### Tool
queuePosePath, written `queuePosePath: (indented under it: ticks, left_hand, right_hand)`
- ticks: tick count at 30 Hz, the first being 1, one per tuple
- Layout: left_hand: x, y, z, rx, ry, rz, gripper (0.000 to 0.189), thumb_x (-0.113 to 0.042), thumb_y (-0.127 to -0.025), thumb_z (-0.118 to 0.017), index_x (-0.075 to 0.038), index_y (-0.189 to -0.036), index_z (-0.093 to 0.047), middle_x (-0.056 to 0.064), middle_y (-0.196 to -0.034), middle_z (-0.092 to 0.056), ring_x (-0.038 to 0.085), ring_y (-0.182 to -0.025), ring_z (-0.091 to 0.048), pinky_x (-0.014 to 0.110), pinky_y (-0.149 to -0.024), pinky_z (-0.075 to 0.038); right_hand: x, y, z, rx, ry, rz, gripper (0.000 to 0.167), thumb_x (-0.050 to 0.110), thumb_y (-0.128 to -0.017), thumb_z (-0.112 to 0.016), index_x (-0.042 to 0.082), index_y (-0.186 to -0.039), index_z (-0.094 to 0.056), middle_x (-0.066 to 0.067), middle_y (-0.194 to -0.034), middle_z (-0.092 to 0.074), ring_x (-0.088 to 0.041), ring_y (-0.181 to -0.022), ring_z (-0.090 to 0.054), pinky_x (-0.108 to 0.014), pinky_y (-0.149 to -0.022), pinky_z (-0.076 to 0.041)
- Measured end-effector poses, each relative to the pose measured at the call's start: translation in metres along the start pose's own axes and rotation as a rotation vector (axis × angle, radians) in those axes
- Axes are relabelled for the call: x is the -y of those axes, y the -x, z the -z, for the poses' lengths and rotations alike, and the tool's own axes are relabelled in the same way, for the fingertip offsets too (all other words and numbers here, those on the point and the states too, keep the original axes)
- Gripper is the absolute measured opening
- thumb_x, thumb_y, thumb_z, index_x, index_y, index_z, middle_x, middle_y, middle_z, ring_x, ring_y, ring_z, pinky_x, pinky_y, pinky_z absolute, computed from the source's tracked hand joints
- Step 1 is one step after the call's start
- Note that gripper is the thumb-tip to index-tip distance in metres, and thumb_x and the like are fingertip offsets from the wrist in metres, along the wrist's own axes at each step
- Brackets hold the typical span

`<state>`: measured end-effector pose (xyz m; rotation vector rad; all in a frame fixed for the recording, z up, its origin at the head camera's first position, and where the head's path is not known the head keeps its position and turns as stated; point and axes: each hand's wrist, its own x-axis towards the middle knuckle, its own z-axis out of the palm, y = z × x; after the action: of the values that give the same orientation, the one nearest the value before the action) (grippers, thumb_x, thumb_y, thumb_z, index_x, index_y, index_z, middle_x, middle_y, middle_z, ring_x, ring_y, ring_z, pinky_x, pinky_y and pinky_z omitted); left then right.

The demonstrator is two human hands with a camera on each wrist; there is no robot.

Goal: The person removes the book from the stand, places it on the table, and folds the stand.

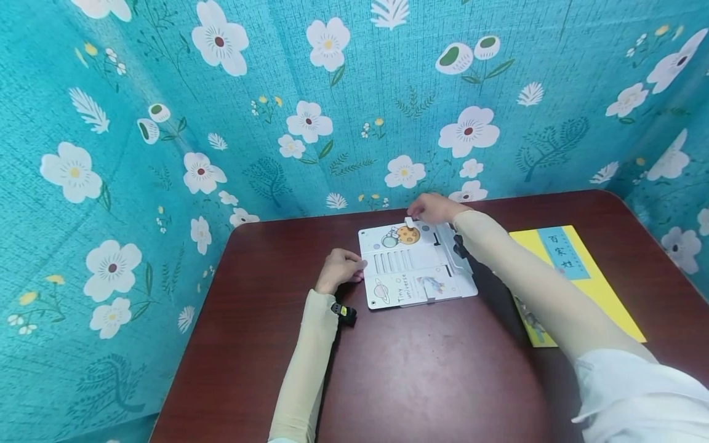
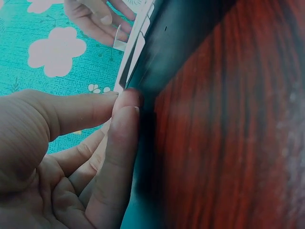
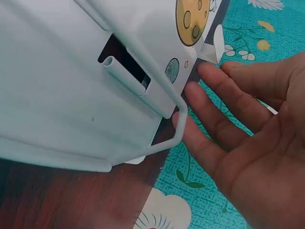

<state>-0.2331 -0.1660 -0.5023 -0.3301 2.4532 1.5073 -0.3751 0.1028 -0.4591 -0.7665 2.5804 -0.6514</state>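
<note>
A white metal book stand (image 1: 392, 264) printed with an astronaut, a planet and "Tiny universe" lies flat on the table. My left hand (image 1: 338, 269) pinches its left edge; in the left wrist view the thumb (image 2: 86, 112) and index finger meet at the thin edge. At the stand's far edge is my right hand (image 1: 434, 208), close to a small white page clip (image 1: 409, 222). From the right wrist, its loosely bent fingers (image 3: 214, 121) show with their tips right at the edge, just below the clip. A bent wire support (image 3: 181, 124) sticks out beside them.
On the right of the dark red wooden table (image 1: 266, 320) lies a yellow book (image 1: 600, 289) with a blue title panel, partly under my right forearm. A turquoise flowered curtain (image 1: 365, 92) hangs directly behind the table and along its sides.
</note>
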Motion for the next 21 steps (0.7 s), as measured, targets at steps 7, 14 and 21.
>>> queuePosePath:
  ticks: [7,14,21]
  left_hand:
    - [0.002,0.000,-0.003,0.015,0.022,0.005,0.023,-0.010,-0.096,-0.072,0.008,-0.109,-0.073,0.005,-0.072,-0.067,0.007,-0.058,-0.065,0.021,-0.058,-0.060]
    - [0.000,0.000,-0.001,0.014,0.018,0.006,0.022,-0.009,-0.096,-0.071,0.009,-0.107,-0.072,0.005,-0.070,-0.067,0.007,-0.057,-0.065,0.021,-0.057,-0.060]
    - [0.000,0.002,-0.002,0.010,0.020,-0.006,0.020,-0.008,-0.096,-0.071,0.010,-0.106,-0.073,0.005,-0.069,-0.067,0.007,-0.056,-0.065,0.023,-0.059,-0.061]
  right_hand:
    - [-0.001,-0.005,-0.004,0.008,0.002,-0.040,0.030,0.010,-0.105,-0.056,-0.002,-0.128,-0.070,-0.023,-0.132,-0.070,-0.035,-0.116,-0.066,-0.053,-0.106,-0.053]
    - [0.002,-0.006,-0.008,-0.024,-0.005,-0.059,0.028,0.007,-0.105,-0.055,-0.003,-0.126,-0.071,-0.024,-0.131,-0.070,-0.034,-0.111,-0.066,-0.052,-0.102,-0.054]
    - [0.003,-0.008,-0.012,-0.040,0.014,-0.085,0.024,0.011,-0.105,-0.057,0.001,-0.119,-0.074,-0.019,-0.120,-0.073,-0.029,-0.102,-0.063,-0.047,-0.095,-0.055]
